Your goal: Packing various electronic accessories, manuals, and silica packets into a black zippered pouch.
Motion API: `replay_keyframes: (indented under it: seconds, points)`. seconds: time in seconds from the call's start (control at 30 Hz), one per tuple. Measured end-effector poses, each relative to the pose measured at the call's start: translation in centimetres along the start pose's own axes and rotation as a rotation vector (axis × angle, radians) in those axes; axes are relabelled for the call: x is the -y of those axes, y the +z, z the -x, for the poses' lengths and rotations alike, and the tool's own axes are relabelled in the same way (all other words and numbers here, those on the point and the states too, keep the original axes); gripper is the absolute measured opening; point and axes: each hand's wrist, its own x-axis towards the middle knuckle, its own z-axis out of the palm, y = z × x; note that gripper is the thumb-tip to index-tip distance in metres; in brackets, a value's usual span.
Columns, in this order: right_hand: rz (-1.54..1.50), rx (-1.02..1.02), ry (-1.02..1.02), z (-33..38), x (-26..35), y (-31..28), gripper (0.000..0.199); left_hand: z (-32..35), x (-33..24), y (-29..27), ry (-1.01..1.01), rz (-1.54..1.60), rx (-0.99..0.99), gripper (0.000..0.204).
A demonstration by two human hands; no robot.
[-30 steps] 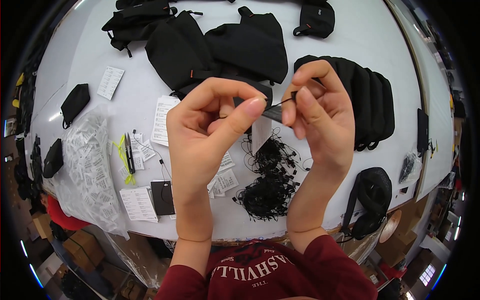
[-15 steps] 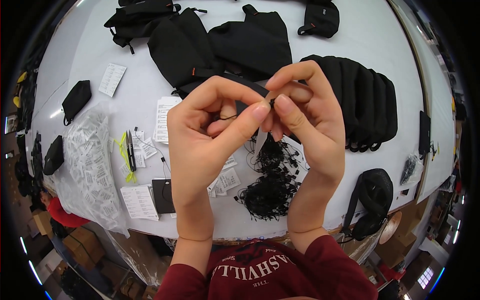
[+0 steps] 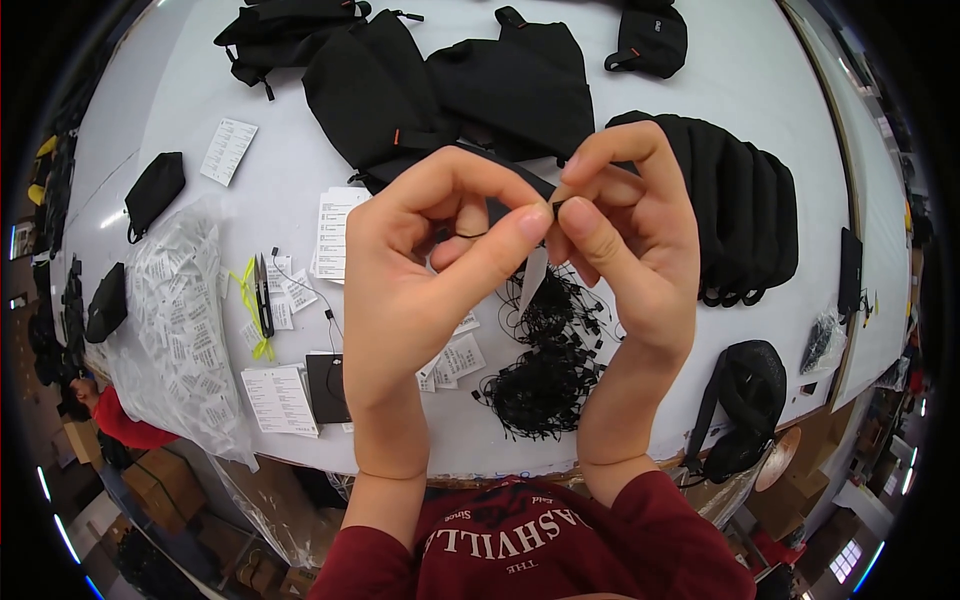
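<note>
My left hand point(image 3: 425, 270) and my right hand point(image 3: 640, 250) meet fingertip to fingertip above the middle of the table. Both are closed in a pinch on a thin black tag string point(image 3: 470, 236), whose small dark clasp shows between the two thumbs. Below the fingertips hangs a white tag point(image 3: 533, 278), seen nearly edge-on and partly hidden by my hands. Under them lies a tangled pile of black tag strings point(image 3: 540, 390) with small clasps. Just beyond my hands are black fabric bags point(image 3: 515, 90), one with a strap reaching behind my fingers.
On the right stands a row of black bags point(image 3: 745, 210), with a black mesh bag point(image 3: 745, 390) nearer. To the left lie thread snips point(image 3: 263, 295), a yellow-green ribbon point(image 3: 245, 300), printed cards point(image 3: 280, 400), a black card point(image 3: 326, 385) and a clear plastic bag of labels point(image 3: 180, 320).
Both hands have shifted slightly right, still pinching the string. The white tag has swung with them and more of it shows. The view has moved a little.
</note>
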Motion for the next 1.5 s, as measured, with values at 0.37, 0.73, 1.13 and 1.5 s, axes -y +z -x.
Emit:
replay_keyframes:
  seconds: [0.37,0.73,1.13,1.5]
  points:
    - [0.001,-0.035,-0.001,0.1,-0.1,0.0,0.018,-0.1,0.4,-0.2,-0.002,0.041,-0.009,0.006]
    - [0.006,-0.07,-0.041,0.0,0.0,0.7,0.015,-0.3,1.3,1.2,0.125,0.079,-0.111,0.007]
    - [0.013,-0.118,-0.054,0.6,0.3,0.8,0.014,-1.0,2.3,-0.4,0.019,0.324,0.139,0.012]
    - [0.074,0.125,0.06,0.7,0.6,-1.5,0.012,-0.7,0.9,-1.7,-0.181,0.16,0.37,0.011]
